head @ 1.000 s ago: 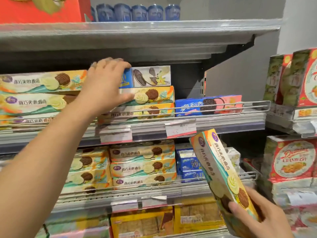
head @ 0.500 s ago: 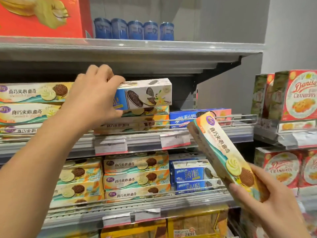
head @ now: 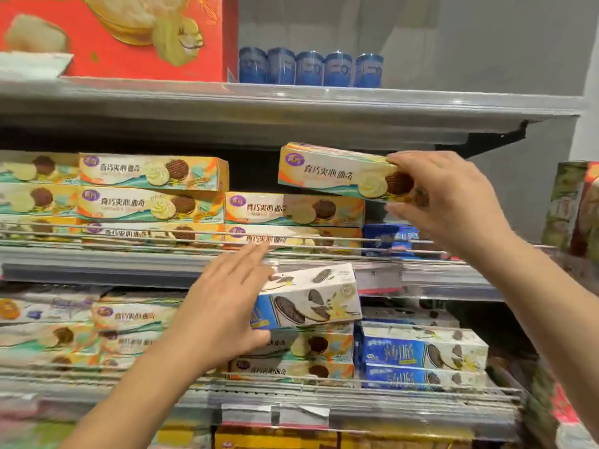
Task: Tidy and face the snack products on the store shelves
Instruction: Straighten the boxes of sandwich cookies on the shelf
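Right hand (head: 453, 202) pinches the right end of an orange biscuit box (head: 334, 171) between thumb and fingers, holding it label-out and slightly tilted just above the two-high stack (head: 293, 222) at 12 o'clock on the middle shelf (head: 129, 270). Likely reason: the stacks at 10 o'clock (head: 152, 196) stand three high, so this box tops up the short column and evens the facing. End grip leaves the long front panel readable and gives clearance under the shelf above.

Left hand (head: 223, 306) is at centre, lower down, gripping the left end of a blue-and-white cookie box (head: 308, 303). Fingers spread along the top, thumb underneath. That box is tilted and off any stack, in front of the lower shelf. It matches the blue boxes (head: 424, 354) at 4 o'clock, so that's my guess for where it belongs.

Materials: all thin printed cardboard, long rectangular cartons, glossy faces, sharp edges. Light, rigid enough for a one-ended hold, should slide flat on each other. Wire front rails (head: 194, 236) on the shelves retain the bottom rows; price tags (head: 379, 281) sit in the clear edge strip. Top shelf carries a big red carton (head: 129, 59) and a row of blue tubs (head: 311, 68).

Picture is motion-blurred at the edges; small print is unreadable.
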Available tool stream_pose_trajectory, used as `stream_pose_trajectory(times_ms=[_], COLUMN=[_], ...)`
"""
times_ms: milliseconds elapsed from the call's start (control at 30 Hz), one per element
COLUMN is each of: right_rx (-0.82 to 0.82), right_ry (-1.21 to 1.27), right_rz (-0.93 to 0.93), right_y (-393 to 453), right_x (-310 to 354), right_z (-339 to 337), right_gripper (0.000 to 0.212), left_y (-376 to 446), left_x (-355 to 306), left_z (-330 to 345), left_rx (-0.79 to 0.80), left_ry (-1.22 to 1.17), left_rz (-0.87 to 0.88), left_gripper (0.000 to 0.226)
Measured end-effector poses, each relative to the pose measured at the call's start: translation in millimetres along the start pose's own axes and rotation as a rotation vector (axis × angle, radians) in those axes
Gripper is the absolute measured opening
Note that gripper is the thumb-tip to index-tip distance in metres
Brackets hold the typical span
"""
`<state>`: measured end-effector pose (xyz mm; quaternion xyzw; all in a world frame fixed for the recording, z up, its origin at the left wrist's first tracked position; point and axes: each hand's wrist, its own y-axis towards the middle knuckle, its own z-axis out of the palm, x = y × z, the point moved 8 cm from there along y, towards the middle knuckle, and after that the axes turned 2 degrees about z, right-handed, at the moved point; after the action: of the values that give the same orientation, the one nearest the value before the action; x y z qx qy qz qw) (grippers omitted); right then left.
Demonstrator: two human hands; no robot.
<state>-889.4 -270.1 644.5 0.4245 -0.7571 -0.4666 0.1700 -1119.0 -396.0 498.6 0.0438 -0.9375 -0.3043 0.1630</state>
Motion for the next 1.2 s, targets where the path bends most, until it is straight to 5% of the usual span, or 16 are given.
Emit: stream_pose_trajectory(times_ms=[400,667,900,1200], right_rx=[0.342,0.347,-0.021,0.250], right_ry=[0.126,0.121,0.346,0.778], right_rz=[-0.043,-0.088,0.051,0.404], right_y=[83,77,4,-131], right_x=[37,47,44,4], right_z=[72,71,12,40], right_gripper=[0.067,0.068,0.039,0.052], left_y=[0,7,3,21], left_x=[1,1,-9,-86], left_z=[-2,-10,-15,-11], left_rx=[-0.025,-0.030,-0.074,-0.209], left_ry=[-0.113,-0.108,-0.073,-0.180], left_rz=[-0.069,-0.069,-0.084,0.015], left_gripper=[0.084,0.083,0.085,0.085])
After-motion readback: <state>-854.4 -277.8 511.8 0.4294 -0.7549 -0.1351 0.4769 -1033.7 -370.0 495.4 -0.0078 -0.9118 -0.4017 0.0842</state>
